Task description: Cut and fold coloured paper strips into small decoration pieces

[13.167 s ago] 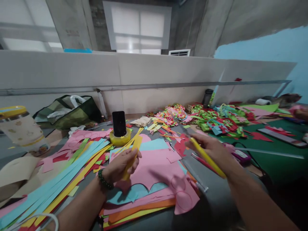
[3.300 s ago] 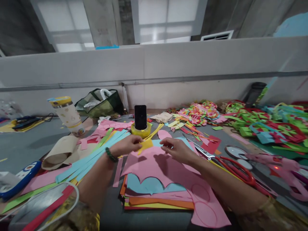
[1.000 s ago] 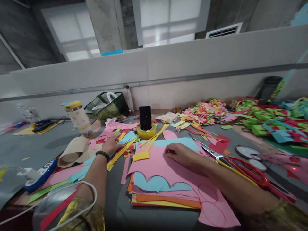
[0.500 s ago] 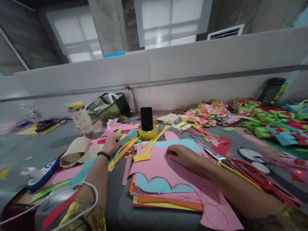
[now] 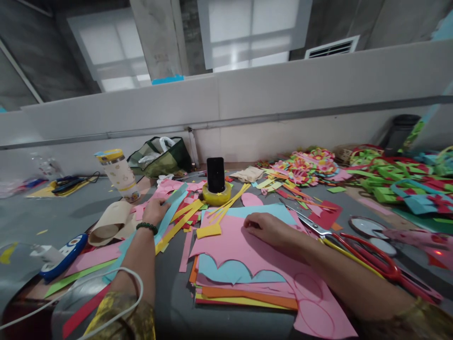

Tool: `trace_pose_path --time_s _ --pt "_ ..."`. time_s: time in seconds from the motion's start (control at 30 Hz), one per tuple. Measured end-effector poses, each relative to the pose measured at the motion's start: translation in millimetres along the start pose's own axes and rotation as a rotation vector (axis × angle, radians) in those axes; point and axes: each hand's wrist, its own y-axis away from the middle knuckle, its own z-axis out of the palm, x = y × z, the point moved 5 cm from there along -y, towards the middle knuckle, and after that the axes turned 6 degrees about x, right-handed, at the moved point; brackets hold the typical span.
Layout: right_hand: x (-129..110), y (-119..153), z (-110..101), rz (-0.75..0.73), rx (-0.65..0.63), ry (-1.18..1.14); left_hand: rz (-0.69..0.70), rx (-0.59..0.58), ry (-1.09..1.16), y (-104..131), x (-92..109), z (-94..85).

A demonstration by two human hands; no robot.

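While the right hand (image 5: pixel 264 226) rests loosely curled, released fingers on the scalloped pink sheet (image 5: pixel 226 245), the left hand (image 5: pixel 155 213) hides whether its fingers grip the adjacent light-blue strips (image 5: pixel 171 211).

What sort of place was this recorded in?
Probably a craft workroom, though it could be a classroom. The table bears a stack of coloured sheets, red-handled scissors and, farther back, a heap of bright cut pieces.
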Motion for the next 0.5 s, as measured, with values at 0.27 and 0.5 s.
trace_pose_path --time_s 0.27,0.5 --pt "0.7 0.3 0.2 0.001 0.007 0.005 -0.061 0.113 0.164 -2.4 -3.8 -6.2" --pt "0.7 -0.1 -4.2 -0.01 0.073 -0.028 -0.011 0.07 0.409 3.3 12.6 -18.2"
